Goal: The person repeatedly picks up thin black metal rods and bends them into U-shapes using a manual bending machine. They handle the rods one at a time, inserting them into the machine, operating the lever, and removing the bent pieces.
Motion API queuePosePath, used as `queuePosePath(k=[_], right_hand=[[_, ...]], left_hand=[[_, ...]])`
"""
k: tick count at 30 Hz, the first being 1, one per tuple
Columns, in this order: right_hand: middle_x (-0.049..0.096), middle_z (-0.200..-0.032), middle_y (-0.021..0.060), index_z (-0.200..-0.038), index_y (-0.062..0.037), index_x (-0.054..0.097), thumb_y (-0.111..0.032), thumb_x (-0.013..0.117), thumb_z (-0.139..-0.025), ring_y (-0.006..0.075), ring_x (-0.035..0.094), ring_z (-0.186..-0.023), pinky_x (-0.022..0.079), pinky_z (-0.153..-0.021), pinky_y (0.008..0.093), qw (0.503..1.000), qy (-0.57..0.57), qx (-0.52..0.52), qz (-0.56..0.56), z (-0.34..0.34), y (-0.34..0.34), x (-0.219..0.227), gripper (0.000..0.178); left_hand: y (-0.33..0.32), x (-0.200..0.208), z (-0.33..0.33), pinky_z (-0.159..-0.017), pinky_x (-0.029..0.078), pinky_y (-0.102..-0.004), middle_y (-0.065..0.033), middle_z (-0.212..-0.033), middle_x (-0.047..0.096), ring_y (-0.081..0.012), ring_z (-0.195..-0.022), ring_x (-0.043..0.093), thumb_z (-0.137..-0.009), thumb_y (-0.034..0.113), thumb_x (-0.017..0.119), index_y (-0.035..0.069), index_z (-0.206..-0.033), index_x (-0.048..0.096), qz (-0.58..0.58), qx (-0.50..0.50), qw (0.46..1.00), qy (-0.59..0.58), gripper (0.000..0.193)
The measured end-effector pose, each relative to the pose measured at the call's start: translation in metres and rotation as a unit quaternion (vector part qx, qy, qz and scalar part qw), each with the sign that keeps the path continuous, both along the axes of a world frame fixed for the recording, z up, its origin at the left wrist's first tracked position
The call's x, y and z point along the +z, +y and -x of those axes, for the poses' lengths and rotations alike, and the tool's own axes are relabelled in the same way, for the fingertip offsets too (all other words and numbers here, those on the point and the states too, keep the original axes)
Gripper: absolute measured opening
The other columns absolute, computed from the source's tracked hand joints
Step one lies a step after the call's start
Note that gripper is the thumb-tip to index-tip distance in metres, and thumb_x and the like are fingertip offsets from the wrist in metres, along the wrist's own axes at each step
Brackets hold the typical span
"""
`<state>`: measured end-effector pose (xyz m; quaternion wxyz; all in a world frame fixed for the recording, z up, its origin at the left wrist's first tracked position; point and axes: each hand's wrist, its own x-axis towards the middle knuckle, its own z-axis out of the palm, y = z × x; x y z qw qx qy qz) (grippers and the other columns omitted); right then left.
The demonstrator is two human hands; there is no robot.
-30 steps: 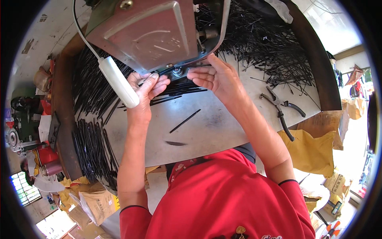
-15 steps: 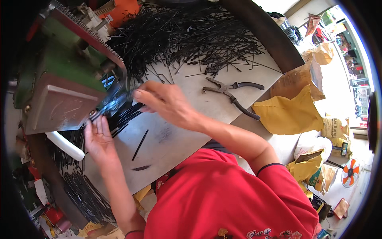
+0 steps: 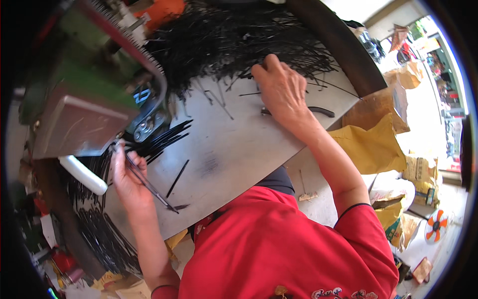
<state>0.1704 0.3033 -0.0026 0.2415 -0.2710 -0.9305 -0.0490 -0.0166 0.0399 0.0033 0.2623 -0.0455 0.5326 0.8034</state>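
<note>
A thin dark rod [image 3: 147, 183] is gripped in the fingers of my left hand [image 3: 130, 174]. It slants down toward the table's near edge, and the hand is just below the metal housing of a green machine [image 3: 82, 107]. My right hand [image 3: 285, 92] is at the near edge of a large heap of thin black rods [image 3: 214, 42]. Its fingers are curled, with the tips hidden under the hand, so what they hold cannot be made out. Beneath that hand lie pliers [image 3: 321, 110], mostly covered.
Straight black rods [image 3: 167, 137] lie beside the machine. More are bunched at the table's left side [image 3: 107, 241]. A single short rod [image 3: 178, 178] rests on the grey tabletop [image 3: 219, 144]. A white handle-like bar [image 3: 83, 175] juts from under the machine. Yellow paper sacks [image 3: 373, 144] stand right.
My right hand has moved away from the machine, to the right and up, onto the rod heap and over the pliers. The left hand now shows a rod pointing down toward me.
</note>
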Motion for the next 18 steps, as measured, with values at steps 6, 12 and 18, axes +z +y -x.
queuePosePath(k=[6,12,18], right_hand=[[0.057,-0.071,0.0088,-0.088,-0.0062,0.054,-0.009,0.059,-0.079,0.0277,0.062,-0.062,0.05,-0.052,0.0365,0.956,0.019,0.241,0.167,0.038,-0.096,0.059,0.011],[0.063,-0.064,0.0101,-0.09,0.0019,0.058,-0.018,0.057,-0.09,0.0156,0.058,-0.05,0.046,-0.049,0.0287,0.745,0.091,0.151,0.643,0.086,-0.12,0.036,0.02],[0.059,-0.06,0.0071,-0.091,0.0027,0.059,-0.016,0.057,-0.09,0.0112,0.053,-0.047,0.042,-0.046,0.0278,0.706,0.157,0.115,0.681,0.103,-0.129,0.016,0.019]], left_hand=[[0.016,0.004,-0.008,-0.065,0.051,-0.0236,-0.0033,-0.082,0.061,-0.0103,-0.066,0.058,-0.089,0.016,0.061,0.004,-0.095,0.058,0.015,-0.088,0.996,0.029,0.013],[0.028,-0.006,-0.014,-0.056,0.048,-0.0212,-0.0034,-0.077,0.062,-0.0085,-0.064,0.057,-0.086,0.01,0.065,0.001,-0.099,0.06,0.048,-0.051,0.994,0.09,0.017],[0.029,-0.007,-0.009,-0.056,0.046,-0.0207,-0.0024,-0.076,0.061,-0.0076,-0.061,0.055,-0.086,0.011,0.066,0.001,-0.1,0.061,0.044,-0.049,0.992,0.109,0.018]])
